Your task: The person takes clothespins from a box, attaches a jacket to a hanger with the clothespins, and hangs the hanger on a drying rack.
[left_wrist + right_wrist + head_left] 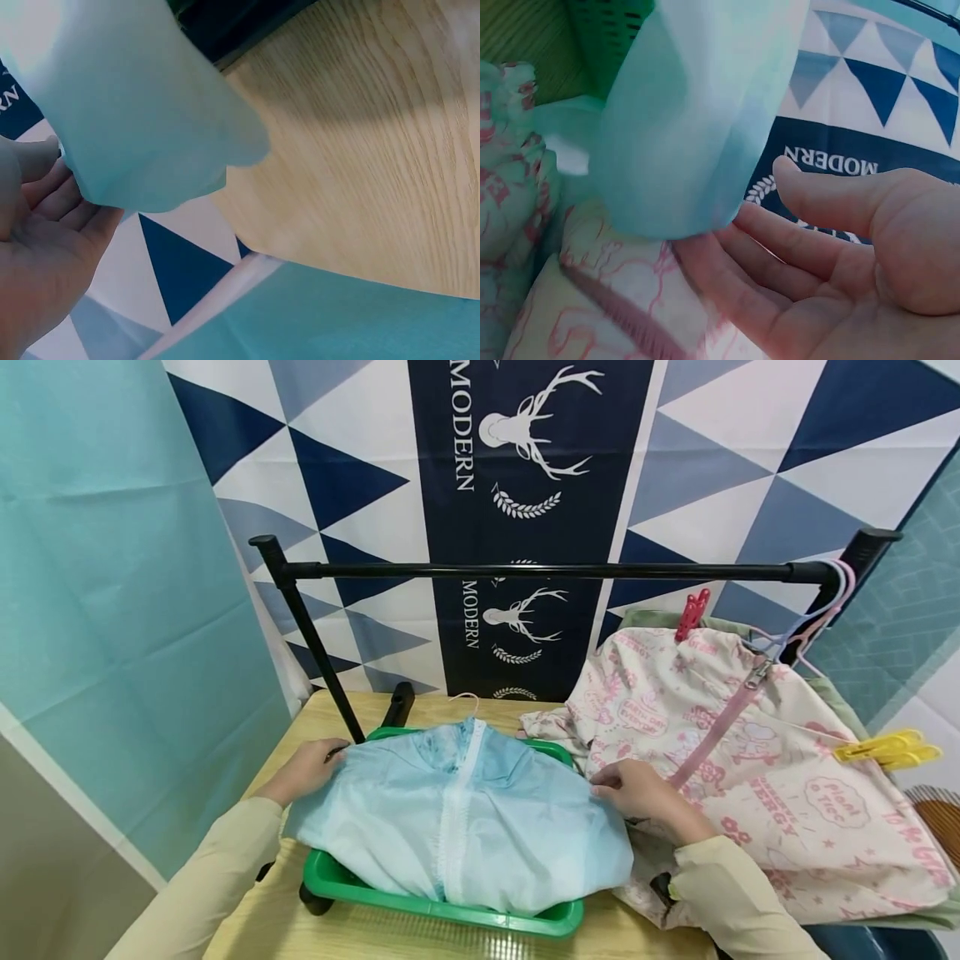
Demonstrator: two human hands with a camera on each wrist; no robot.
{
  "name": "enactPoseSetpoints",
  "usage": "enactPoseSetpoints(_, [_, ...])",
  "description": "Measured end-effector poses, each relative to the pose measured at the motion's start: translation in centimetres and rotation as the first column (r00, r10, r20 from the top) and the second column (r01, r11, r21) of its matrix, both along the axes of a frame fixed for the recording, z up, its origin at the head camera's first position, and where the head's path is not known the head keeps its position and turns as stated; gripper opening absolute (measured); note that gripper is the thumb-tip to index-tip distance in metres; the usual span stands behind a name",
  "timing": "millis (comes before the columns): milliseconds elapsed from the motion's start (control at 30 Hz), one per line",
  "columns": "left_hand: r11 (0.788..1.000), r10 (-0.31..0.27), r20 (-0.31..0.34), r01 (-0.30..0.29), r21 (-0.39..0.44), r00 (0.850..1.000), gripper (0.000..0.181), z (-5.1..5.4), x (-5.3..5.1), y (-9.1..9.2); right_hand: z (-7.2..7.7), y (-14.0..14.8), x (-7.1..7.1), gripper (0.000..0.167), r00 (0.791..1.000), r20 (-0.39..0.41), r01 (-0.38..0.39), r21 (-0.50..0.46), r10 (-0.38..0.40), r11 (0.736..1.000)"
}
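Note:
A pale blue, see-through zip jacket [405,793] hangs on a pink hanger [467,697] and lies spread over a green basket [442,906]. My left hand [311,770] touches the jacket's left shoulder edge; in the left wrist view its fingers [75,202] lie against the fabric, the thumb near the edge. At the opposite shoulder is my right hand [637,792]. The right wrist view shows its fingers [780,262] extended beneath the jacket's blue edge [682,172], with the thumb apart from the cloth.
A black rack [540,571] stands over the wooden table [277,893]. On its right hang a pink-printed jacket [787,810] and a green garment, with a red clip [692,614] and yellow clips [888,749]. A teal curtain [135,568] is at left.

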State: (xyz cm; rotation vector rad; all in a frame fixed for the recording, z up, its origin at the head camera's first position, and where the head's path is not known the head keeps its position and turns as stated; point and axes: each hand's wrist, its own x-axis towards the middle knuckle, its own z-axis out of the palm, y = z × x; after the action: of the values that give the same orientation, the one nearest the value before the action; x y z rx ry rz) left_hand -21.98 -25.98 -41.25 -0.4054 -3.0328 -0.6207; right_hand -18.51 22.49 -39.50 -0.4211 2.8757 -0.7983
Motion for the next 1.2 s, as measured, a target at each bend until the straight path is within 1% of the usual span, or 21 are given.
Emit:
enactPoseSetpoints(100, [1.000, 0.000, -0.004, 0.000, 0.028, 1.000, 0.029, 0.2, -0.3, -0.1, 0.0, -0.6, -0.8, 0.022, 1.000, 0.027, -0.001, 0.021, 0.001, 1.000])
enactPoseSetpoints(200, [1.000, 0.001, -0.002, -0.001, 0.020, 1.000, 0.027, 0.4, -0.6, -0.1, -0.2, -1.2, -1.4, 0.018, 0.999, 0.033, 0.001, 0.028, -0.002, 1.000])
enactPoseSetpoints(333, [1.000, 0.006, 0.012, -0.006, -0.008, 1.000, 0.024, 0.4, -1.0, -0.3, -0.6, -1.8, -2.1, 0.012, 1.000, 0.002, -0.020, 0.047, 0.020, 0.999])
enactPoseSetpoints(500, [1.000, 0.012, 0.040, -0.011, -0.024, 0.999, 0.021, 0.0, -1.1, -1.1, -1.0, -2.3, -2.5, 0.006, 1.000, 0.020, 0.014, 0.024, -0.014, 1.000])
enactPoseSetpoints(567, [1.000, 0.011, 0.036, -0.011, -0.016, 0.999, 0.019, -0.3, -1.1, -1.5, -1.2, -2.4, -2.5, 0.005, 0.998, 0.038, 0.041, 0.012, -0.041, 0.999])
enactPoseSetpoints(633, [1.000, 0.021, 0.028, -0.021, 0.002, 0.999, 0.017, -0.6, -1.1, -1.8, -1.3, -2.4, -2.5, 0.006, 0.998, 0.037, 0.051, 0.004, -0.051, 0.999])
enactPoseSetpoints(767, [0.999, 0.029, -0.005, -0.028, 0.043, 1.000, 0.015, -0.9, -1.0, -2.2, -1.4, -2.2, -2.6, 0.007, 0.999, 0.002, 0.050, -0.014, -0.050, 0.999])
enactPoseSetpoints(900, [0.997, 0.015, -0.034, -0.013, 0.078, 0.999, 0.015, -0.8, -1.0, -2.2, -1.5, -1.8, -2.7, 0.007, 0.999, -0.037, 0.033, -0.031, -0.034, 0.999])
enactPoseSetpoints(1100, [0.995, 0.006, -0.025, -0.004, 0.100, 1.000, 0.017, -0.9, -1.1, -2.3, -1.5, -0.9, -2.7, 0.003, 0.998, -0.069, 0.008, -0.067, -0.012, 0.998])
enactPoseSetpoints(1200, [0.992, -0.018, -0.025, 0.021, 0.121, 1.000, 0.018, -1.0, -1.2, -2.6, -1.5, -0.4, -2.7, 0.005, 0.996, -0.091, 0.017, -0.093, -0.025, 0.996])
